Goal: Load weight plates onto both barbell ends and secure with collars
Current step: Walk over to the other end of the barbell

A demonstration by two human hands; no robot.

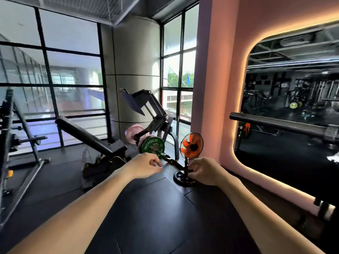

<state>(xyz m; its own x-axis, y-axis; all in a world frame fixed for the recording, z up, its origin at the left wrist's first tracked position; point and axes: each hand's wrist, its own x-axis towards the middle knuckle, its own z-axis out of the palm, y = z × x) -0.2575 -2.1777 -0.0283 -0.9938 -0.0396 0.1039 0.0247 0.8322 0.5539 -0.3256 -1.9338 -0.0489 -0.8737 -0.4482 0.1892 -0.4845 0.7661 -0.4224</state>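
A gym: incline bench (91, 136), green weight plate (153, 146), rubber floor (150, 208).

Just beyond the left hand's fingers (156, 163) stands a weight plate (153, 147) on a machine arm, with a second plate (133, 133) behind it to the left. An incline bench (88, 135) lies further left of those fingers. The right hand's fingers (192, 172) are at the pole of a floor fan (191, 145), its base (181, 177) on the floor (156, 208) beside them. A barbell sleeve (275, 122) juts in well to their right, before a mirror (297, 79).
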